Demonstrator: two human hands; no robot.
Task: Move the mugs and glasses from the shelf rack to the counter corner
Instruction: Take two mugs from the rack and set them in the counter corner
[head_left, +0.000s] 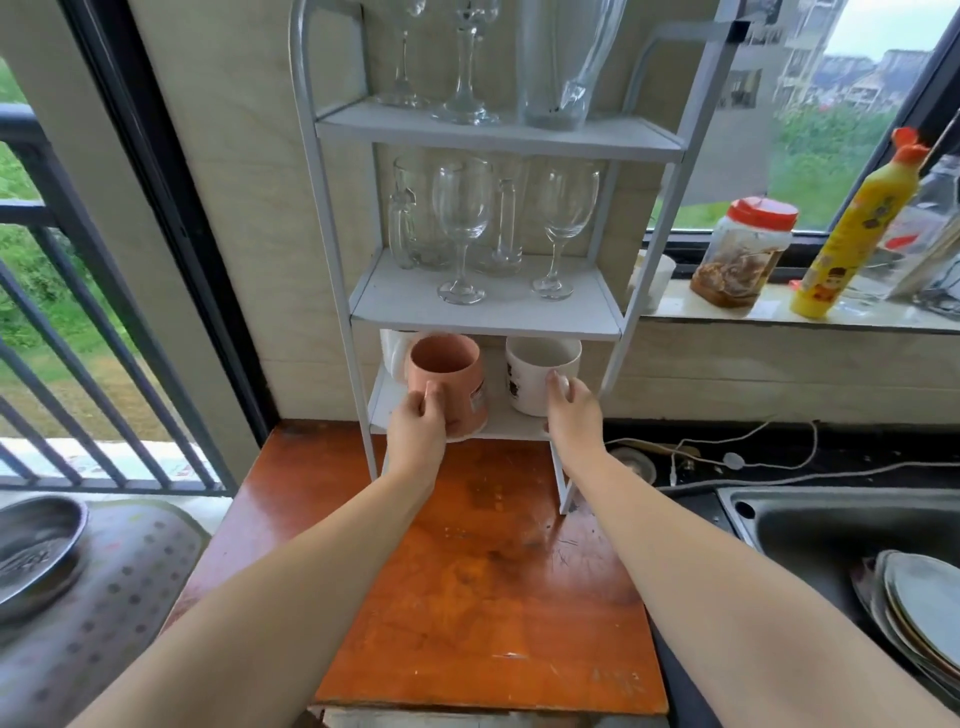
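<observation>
A white shelf rack (332, 249) stands on the orange wooden counter (483, 597). On its bottom shelf my left hand (418, 428) grips the handle of a pink mug (447, 374), which juts over the shelf's front edge. My right hand (574, 415) holds the handle side of a white mug (535, 369) beside it. Another white mug (393, 353) stands behind the pink one, mostly hidden. The middle shelf holds two wine glasses (462, 208) in front of clear glass mugs (408, 218). The top shelf carries stemmed glasses (465, 78) and a tall glass jug (558, 67).
A steel sink (810, 525) with stacked plates (919, 608) lies at the right. A red-lidded jar (743, 254) and a yellow bottle (857, 228) stand on the window sill. White cables (753, 462) run behind the sink. A metal bowl (36, 551) sits at the left.
</observation>
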